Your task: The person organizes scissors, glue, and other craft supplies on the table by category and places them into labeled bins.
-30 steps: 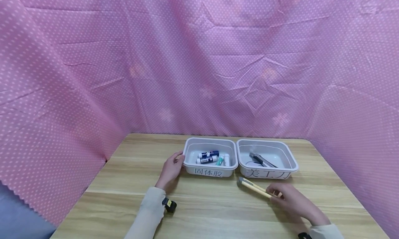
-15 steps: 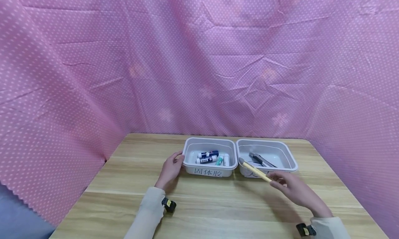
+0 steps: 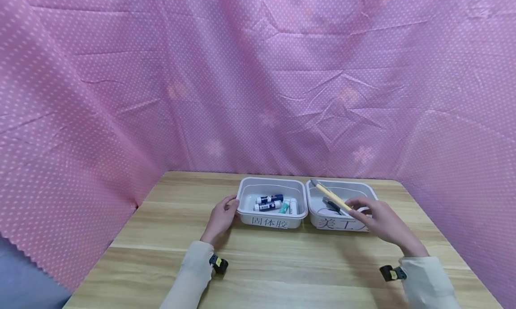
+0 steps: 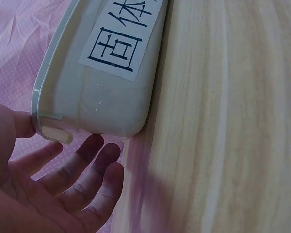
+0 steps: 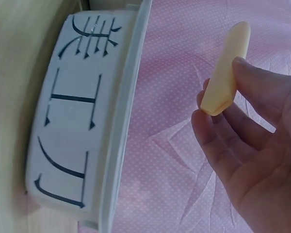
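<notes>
My right hand [image 3: 380, 221] pinches a yellow utility knife [image 3: 332, 196] between thumb and fingers. Its grey end points up and to the left, over the right white plastic box [image 3: 376, 193]. Inside that box lie a dark utility knife [image 3: 331, 204] and other items partly hidden by the hand and the yellow knife. My left hand [image 3: 221, 219] holds the left end of the other white plastic box [image 3: 271, 180], thumb at the rim [image 4: 36, 114] and fingers below it against the end wall. Several glue sticks [image 3: 268, 206] lie in that left box.
Both boxes stand side by side near the back of the wooden table [image 3: 258, 264], each with a paper label [image 3: 269, 222] on its front. A pink dotted curtain [image 3: 258, 98] hangs behind and along both sides.
My right hand has lifted the yellow utility knife from in front of the right box, up and forward to above it. My left hand has stayed at the left box.
</notes>
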`<action>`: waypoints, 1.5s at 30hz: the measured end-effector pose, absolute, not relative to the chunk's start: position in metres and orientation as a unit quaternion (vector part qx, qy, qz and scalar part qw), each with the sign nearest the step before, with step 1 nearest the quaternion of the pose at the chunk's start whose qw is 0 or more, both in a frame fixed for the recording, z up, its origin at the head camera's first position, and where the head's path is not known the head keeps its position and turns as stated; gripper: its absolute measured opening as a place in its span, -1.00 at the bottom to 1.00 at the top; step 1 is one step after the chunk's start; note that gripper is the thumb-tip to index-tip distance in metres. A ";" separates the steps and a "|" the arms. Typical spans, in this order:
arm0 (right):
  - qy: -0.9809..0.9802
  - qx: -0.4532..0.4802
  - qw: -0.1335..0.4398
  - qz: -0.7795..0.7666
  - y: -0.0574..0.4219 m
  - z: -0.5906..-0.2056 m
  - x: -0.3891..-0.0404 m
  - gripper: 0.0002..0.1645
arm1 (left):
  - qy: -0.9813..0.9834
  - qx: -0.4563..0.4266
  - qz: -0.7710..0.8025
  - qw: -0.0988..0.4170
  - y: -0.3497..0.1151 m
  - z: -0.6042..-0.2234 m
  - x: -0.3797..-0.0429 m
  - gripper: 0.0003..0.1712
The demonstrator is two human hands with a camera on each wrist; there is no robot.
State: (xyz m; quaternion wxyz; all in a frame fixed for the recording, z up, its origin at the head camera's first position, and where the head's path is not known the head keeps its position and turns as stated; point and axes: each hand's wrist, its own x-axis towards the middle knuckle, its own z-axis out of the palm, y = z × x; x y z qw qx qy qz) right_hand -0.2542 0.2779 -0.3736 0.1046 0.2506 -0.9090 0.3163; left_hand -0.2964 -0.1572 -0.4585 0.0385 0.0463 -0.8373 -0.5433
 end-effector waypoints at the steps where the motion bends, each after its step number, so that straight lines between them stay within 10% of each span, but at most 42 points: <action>1: -0.909 0.251 0.106 0.315 0.278 -0.372 -0.257 -0.74 | -0.838 0.046 -0.543 0.039 -0.157 -0.459 -0.296 -0.50; 45: -0.920 0.194 0.080 0.331 0.301 -0.401 -0.309 -0.70 | -0.837 0.032 -0.544 0.048 -0.157 -0.461 -0.298 -0.51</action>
